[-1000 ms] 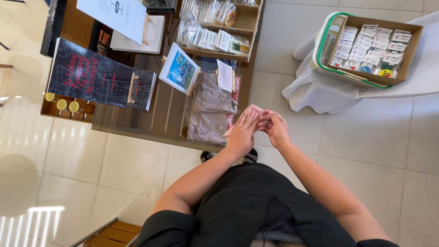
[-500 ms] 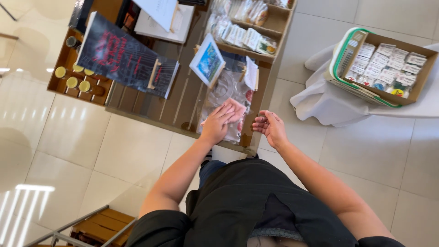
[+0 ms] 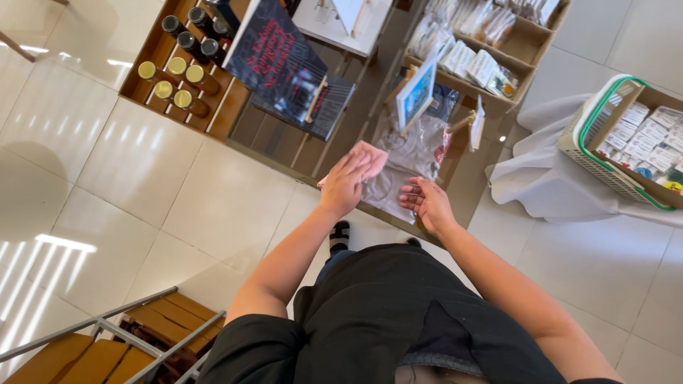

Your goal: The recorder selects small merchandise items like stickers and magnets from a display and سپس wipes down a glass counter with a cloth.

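Left hand (image 3: pixel 346 186) presses a pink cloth (image 3: pixel 368 158) (flat, rumpled) on the shelf (image 3: pixel 284 146)

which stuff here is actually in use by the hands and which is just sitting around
In use:
- left hand pressing a pink cloth on the wooden display stand
- right hand, open, holding nothing

Lying about:
- bottles
- framed picture
- basket
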